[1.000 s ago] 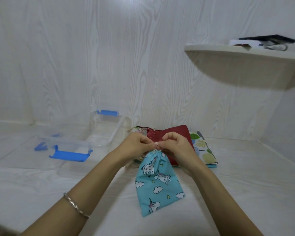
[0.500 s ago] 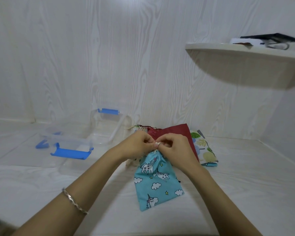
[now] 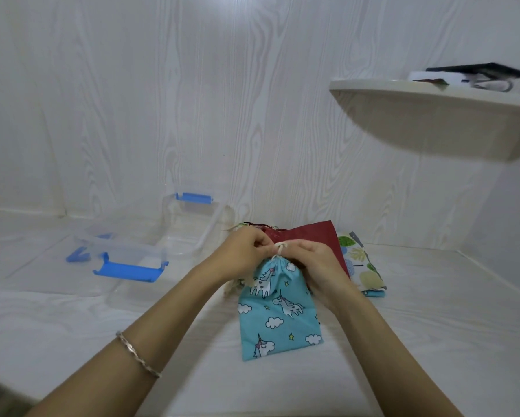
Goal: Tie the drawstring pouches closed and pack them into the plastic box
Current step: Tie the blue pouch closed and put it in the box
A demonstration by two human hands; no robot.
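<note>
Flat on the white wood-grain surface [image 3: 433, 332], near the middle: a turquoise fabric drawstring pouch [image 3: 279, 314] printed with unicorns, clouds and stars, bottom edge nearest the viewer, neck gathered tight at the far end. Just above that neck, a cream drawstring cord [image 3: 279, 247], bunched into a small loop and pinched from both sides. Left hand [image 3: 246, 254] curled, thumb and fingertips clamped on the cord from the left. Right hand [image 3: 315, 266] also curled, nipping the same cord from the right, close against the pouch's upper right edge. Hands drawn together, fingertips nearly meeting at the cord. On the left forearm, a thin silver chain bracelet [image 3: 137, 355]. Directly behind the hands, partly hidden by them, a dark red flat fabric pouch [image 3: 315, 233]; to its right and overlapped by it, a white fabric pouch with green leaf print [image 3: 364, 266]. Further left, near the back wall, an open clear plastic box with a blue latch [image 3: 192, 233], well apart from the turquoise pouch. Beside that box, nearer the viewer, a clear plastic lid with blue clips [image 3: 126, 260], lying flat. High on the right, a white curved wall shelf [image 3: 433, 94] carrying a dark flat object [image 3: 475, 72], too indistinct to identify.
</note>
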